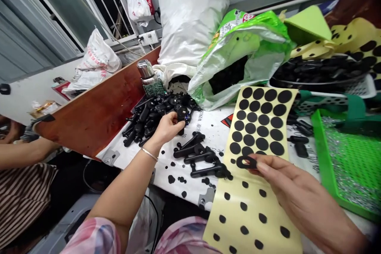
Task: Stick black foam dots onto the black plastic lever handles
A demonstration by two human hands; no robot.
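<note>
My left hand (167,128) reaches to the pile of black plastic parts (154,117) and closes round one black part (182,116) at its near edge. My right hand (293,190) pinches a black ring-shaped sticker (246,162) lifted from a pale yellow backing sheet (253,206). The upper part of that sheet carries rows of round black stickers (260,121); the lower part shows only small black dots. A few black handle-like parts (202,158) lie on the table between my hands.
A brown board (101,111) edges the table on the left. A steel flask (146,71), a white sack (193,12) and a green bag (247,47) stand behind. A green tray (345,158) is at right, a basket of black parts (321,73) beyond. Another person's arm (24,154) is far left.
</note>
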